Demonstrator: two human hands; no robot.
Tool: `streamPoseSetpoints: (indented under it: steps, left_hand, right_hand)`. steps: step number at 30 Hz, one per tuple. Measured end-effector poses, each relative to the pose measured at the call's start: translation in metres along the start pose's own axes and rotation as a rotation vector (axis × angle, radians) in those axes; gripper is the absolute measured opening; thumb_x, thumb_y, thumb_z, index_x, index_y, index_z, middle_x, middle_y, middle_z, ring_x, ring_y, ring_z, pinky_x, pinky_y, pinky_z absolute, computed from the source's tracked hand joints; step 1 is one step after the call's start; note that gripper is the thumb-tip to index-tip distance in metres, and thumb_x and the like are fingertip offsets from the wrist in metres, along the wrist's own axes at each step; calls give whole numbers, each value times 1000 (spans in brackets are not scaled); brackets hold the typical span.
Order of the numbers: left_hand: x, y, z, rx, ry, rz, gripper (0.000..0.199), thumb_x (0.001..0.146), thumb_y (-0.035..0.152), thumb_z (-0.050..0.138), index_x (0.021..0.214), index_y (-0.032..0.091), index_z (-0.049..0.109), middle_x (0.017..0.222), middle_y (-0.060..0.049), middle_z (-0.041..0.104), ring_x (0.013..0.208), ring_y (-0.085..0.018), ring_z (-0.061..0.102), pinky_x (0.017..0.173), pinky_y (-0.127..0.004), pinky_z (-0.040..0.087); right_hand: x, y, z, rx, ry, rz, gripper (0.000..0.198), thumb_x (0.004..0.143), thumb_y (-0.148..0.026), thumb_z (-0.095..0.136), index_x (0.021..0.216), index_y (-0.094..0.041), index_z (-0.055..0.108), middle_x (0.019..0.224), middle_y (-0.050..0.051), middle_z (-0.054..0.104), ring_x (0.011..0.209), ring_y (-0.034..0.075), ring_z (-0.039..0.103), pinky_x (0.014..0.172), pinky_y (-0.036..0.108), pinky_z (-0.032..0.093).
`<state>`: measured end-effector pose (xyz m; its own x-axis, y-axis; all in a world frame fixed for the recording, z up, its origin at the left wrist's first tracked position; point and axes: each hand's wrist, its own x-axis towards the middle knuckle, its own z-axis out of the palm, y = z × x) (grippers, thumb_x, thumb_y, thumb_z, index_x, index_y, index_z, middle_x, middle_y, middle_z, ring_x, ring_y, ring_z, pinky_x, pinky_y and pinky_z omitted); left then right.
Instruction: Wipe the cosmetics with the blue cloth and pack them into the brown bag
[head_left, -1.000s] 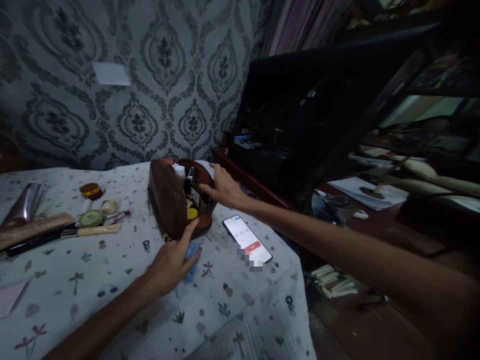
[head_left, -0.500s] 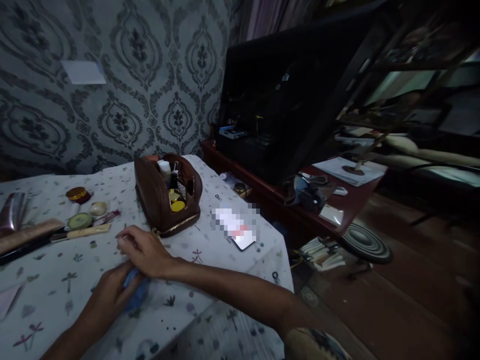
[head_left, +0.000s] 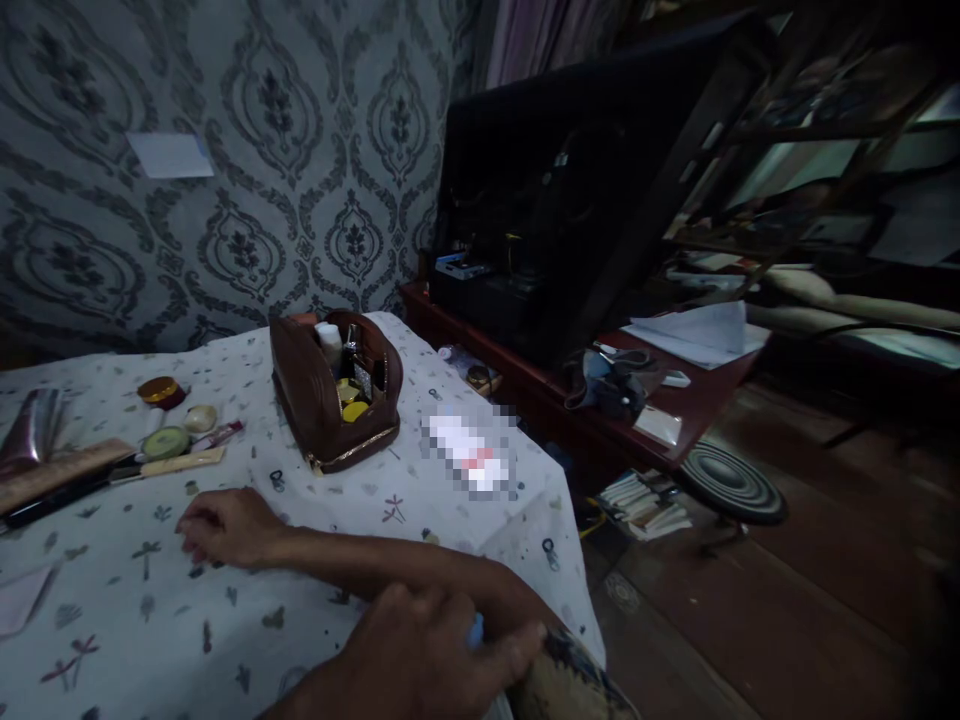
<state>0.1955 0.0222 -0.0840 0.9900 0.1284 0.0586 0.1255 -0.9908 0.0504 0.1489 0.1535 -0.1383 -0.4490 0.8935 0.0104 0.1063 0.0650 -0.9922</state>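
Observation:
Near the front edge of the table, my left hand (head_left: 420, 640) is closed around a crumpled blue cloth (head_left: 475, 630). Only a bit of the cloth shows between thumb and fingers. It lies against my right forearm, near the patterned sleeve (head_left: 570, 675). My right hand (head_left: 229, 527) is stretched across to the left over the tablecloth (head_left: 360, 490), with loosely bent fingers and nothing in them. Beyond it stands a brown cosmetic bag (head_left: 322, 400), unzipped, with a white-capped bottle (head_left: 328, 343) and a yellow round lid (head_left: 354, 411) inside.
Tubes, a green compact (head_left: 165, 442), a gold-lidded jar (head_left: 161, 390) and other makeup lie at the left. A phone (head_left: 469, 450), blurred out, rests right of the bag. A large black television (head_left: 555, 220) stands on a red cabinet (head_left: 525, 375). A round stool (head_left: 731, 483) is at right.
My left hand has moved right with the blue cloth, from beside my right wrist up along the forearm to near the sleeve. My right hand has shifted left and down.

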Motion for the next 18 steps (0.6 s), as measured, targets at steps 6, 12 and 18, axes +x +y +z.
streamPoseSetpoints:
  steps: [6, 12, 18]
  left_hand:
    - [-19, -13, 12, -65, -252, -212, 88, 81, 11, 58, 154, 39, 20, 118, -12, 69, 88, -30, 72, 65, -39, 58]
    - [-33, -12, 33, -65, -101, -182, 84, 80, 10, 57, 154, 35, 25, 116, -12, 71, 89, -31, 73, 64, -42, 61]
    - [-48, -17, 45, -30, 157, -134, 78, 81, 7, 50, 152, 31, 29, 106, -9, 73, 85, -25, 73, 66, -33, 60]
  right_hand:
    - [0, 1, -2, -141, 2, -56, 6, 88, -19, 58, 82, -21, 60, 66, -6, 61, 68, 12, 66, 69, 19, 50]
    - [-3, -3, -4, -250, 0, -105, 4, 86, -22, 61, 83, -22, 59, 73, -4, 65, 83, 16, 69, 77, 22, 50]
    - [0, 2, -4, -151, 7, -78, 10, 85, -18, 61, 79, -23, 54, 68, -7, 60, 70, 15, 66, 71, 23, 50]
